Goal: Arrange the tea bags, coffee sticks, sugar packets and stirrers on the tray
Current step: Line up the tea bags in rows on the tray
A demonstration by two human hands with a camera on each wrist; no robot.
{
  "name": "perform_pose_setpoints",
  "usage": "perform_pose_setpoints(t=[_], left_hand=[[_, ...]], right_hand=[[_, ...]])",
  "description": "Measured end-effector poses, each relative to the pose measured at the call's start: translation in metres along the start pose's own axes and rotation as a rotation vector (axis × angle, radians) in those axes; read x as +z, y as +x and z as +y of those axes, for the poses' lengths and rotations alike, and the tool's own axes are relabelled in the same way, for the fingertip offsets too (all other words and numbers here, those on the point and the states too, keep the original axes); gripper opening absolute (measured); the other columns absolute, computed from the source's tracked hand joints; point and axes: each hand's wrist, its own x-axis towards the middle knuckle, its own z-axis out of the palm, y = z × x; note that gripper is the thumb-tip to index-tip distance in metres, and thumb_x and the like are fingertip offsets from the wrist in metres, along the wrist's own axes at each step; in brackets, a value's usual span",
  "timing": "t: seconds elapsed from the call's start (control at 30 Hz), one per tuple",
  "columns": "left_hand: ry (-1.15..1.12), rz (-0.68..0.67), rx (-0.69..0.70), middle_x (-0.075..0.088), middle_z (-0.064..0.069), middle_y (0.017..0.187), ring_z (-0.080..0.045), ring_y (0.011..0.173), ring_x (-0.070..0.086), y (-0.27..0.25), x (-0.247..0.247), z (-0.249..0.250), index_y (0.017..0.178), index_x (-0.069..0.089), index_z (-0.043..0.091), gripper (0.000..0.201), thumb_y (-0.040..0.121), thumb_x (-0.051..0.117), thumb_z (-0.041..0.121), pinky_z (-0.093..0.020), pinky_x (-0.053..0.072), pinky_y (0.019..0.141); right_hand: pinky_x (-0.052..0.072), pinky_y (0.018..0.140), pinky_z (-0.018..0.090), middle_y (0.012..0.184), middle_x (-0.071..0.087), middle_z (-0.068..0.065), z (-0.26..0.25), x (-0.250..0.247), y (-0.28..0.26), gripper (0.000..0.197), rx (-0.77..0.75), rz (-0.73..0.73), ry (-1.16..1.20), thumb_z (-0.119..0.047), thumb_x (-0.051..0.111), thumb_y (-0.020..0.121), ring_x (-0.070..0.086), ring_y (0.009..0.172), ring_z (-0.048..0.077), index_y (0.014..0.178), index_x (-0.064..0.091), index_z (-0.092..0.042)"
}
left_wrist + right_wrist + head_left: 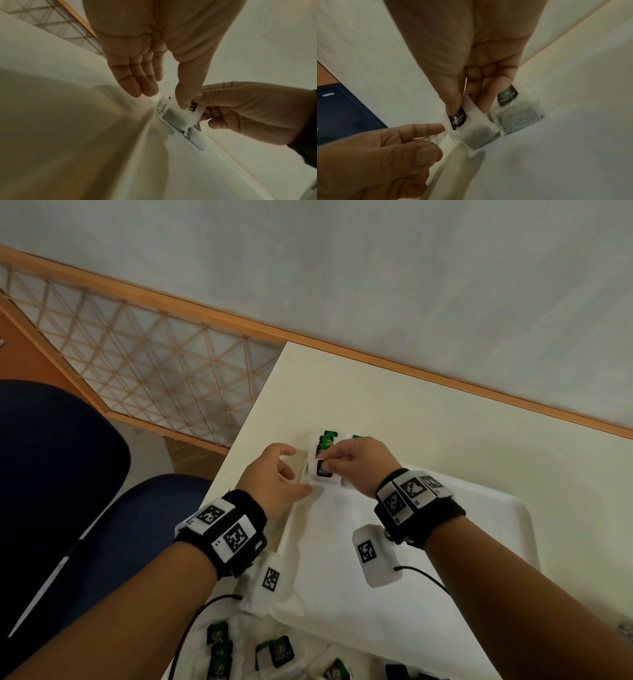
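A white tray (445, 559) lies on the cream table. My right hand (325, 462) pinches a tea bag (324, 470) by its dark green tag, low over the tray's far left corner. In the right wrist view the thumb and forefinger of this hand (467, 108) clamp the tag, and the bag (476, 132) hangs to the tray floor (556, 148). My left hand (296, 472) is beside it with fingers straight. In the left wrist view its thumb (183, 100) presses on the bag (181, 119). More tea bags (327, 440) lie in the same corner, one flat (518, 116).
Several loose tea bags (281, 650) lie on the table in front of the tray's near edge. A dark blue chair (51, 474) stands left of the table (376, 392). A wood-framed lattice panel (137, 347) is beyond it. Black cables (421, 573) trail from my wrists.
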Motion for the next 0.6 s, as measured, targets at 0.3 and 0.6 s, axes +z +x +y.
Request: perform_pose_setpoints(t=[0.3, 0.6], left_hand=[[0.144, -0.049, -0.038, 0.053, 0.001, 0.083, -0.012, 0.073, 0.053, 0.016, 0.011, 0.011, 0.138, 0.031, 0.023, 0.091, 0.066, 0.084, 0.04, -0.022, 0.038, 0.06], [0.144, -0.037, -0.023, 0.06, 0.003, 0.098, -0.014, 0.092, 0.059, 0.021, 0.009, 0.018, 0.138, 0.036, 0.022, 0.07, 0.079, 0.075, 0.021, -0.025, 0.042, 0.08]], right_hand=[[0.041, 0.057, 0.009, 0.073, 0.061, -0.016, 0.012, 0.005, 0.003, 0.01, 0.048, 0.124, 0.121, -0.024, 0.067, 0.085, 0.056, 0.069, 0.002, 0.093, 0.069, -0.029], [0.046, 0.067, 0.026, 0.096, 0.057, -0.002, 0.043, -0.014, -0.02, 0.063, 0.275, 0.149, 0.075, -0.026, 0.081, 0.07, 0.057, 0.088, 0.016, 0.12, 0.042, -0.025]])
